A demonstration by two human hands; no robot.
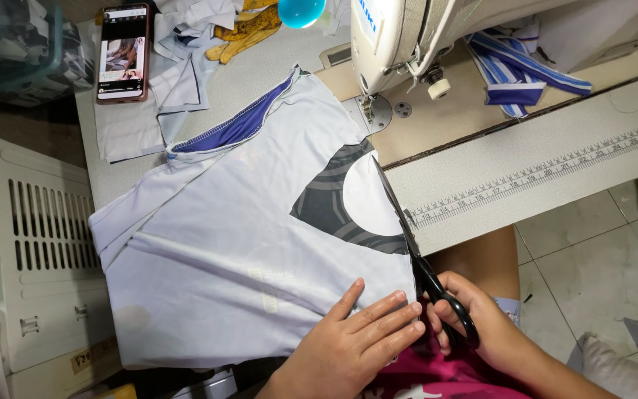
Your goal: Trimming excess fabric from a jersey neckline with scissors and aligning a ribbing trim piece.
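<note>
Left hand: left hand [356, 336] lies flat, fingers spread, pressing the near edge of the pale garment [238, 244]
Right hand: right hand [481, 325] is closed through the black handles of the scissors [415, 251]
Scissors: blades run along the garment's right edge, tips toward the sewing machine [407, 37]
Garment: spread on the table [526, 177], left of the machine's needle
Phone: phone [122, 52] lies beyond the garment's far left corner

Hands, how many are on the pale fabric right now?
1: the left hand lies flat on the pale fabric; the right hand holds black scissors at its edge.
</note>
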